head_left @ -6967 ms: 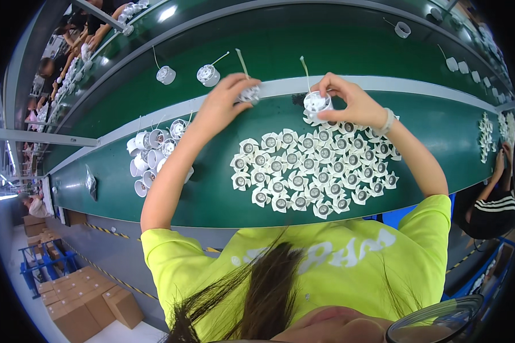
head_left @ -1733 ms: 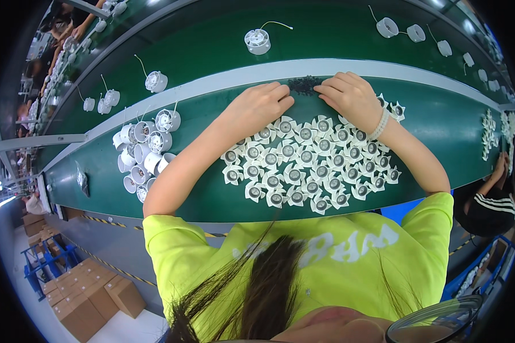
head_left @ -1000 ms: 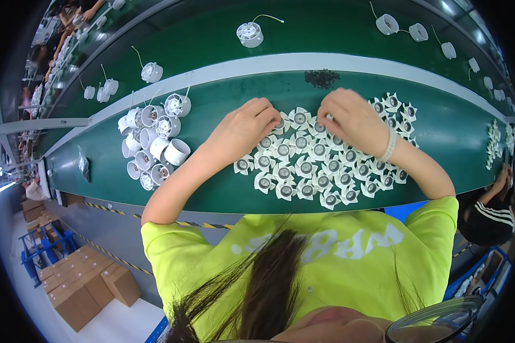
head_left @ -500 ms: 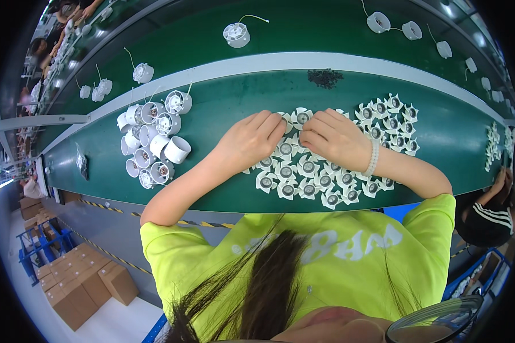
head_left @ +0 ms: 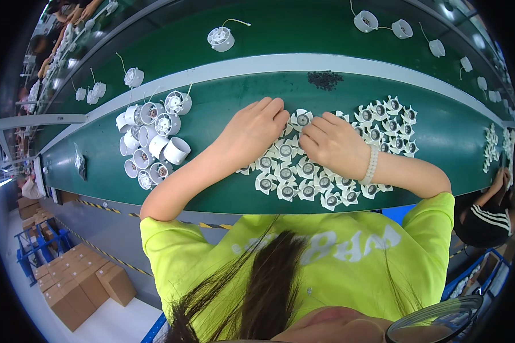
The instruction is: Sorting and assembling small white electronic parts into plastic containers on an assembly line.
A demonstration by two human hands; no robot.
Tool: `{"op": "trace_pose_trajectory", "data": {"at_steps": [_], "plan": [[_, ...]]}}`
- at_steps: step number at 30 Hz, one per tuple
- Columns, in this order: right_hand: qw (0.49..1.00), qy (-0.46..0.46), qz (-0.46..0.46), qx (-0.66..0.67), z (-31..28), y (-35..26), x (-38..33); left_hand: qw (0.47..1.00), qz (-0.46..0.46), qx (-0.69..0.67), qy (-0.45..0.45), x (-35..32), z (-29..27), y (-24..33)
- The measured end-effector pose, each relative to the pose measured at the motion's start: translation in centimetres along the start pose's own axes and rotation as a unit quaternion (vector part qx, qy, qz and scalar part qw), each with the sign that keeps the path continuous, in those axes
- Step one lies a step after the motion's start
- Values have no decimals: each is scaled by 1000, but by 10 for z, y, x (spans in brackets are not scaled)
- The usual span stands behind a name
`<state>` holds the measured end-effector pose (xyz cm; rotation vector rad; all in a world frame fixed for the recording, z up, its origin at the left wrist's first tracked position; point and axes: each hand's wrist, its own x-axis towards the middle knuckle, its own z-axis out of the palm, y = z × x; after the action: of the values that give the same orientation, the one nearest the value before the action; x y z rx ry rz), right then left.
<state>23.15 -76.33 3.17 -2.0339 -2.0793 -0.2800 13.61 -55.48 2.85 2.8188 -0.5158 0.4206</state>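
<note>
My left hand (head_left: 256,130) is over the left edge of a spread of white fan impellers (head_left: 285,150) with grey hubs. Its fingers curl inward and pinch together; whatever they hold is hidden beneath them. Close by on the right, my right hand (head_left: 333,144), with a beaded bracelet at the wrist, rests low among the same impellers. Its fingers are bent too, and their tips are out of sight. Between the two hands lies one impeller (head_left: 301,119), fully visible. More impellers (head_left: 392,124) lie to the right, past my right hand.
White round fan housings (head_left: 177,150), some with wires, are heaped at the left. Small black parts (head_left: 325,80) form a pile at the back. Beyond a pale rail (head_left: 269,63), a green conveyor carries more housings (head_left: 221,39). A co-worker's arm (head_left: 498,186) shows at far right.
My left hand has shifted slightly up and left, away from the impeller between my hands. My right hand has barely moved. The housings on the far conveyor have travelled left.
</note>
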Motion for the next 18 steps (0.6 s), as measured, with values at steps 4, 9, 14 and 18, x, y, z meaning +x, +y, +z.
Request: {"op": "trace_pose_trajectory", "data": {"at_steps": [4, 9, 14, 18], "plan": [[998, -33, -2, -57, -7, -3, 20, 998, 21, -2, -52, 7, -12, 2], [999, 26, 22, -1, 23, 18, 27, 997, -29, 10, -72, 20, -18, -18], [997, -12, 67, 30, 10, 58, 48, 998, -55, 40, 5, 10, -12, -50], [936, 133, 132, -299, 28, 180, 59, 997, -43, 62, 37, 6, -14, -53]]}}
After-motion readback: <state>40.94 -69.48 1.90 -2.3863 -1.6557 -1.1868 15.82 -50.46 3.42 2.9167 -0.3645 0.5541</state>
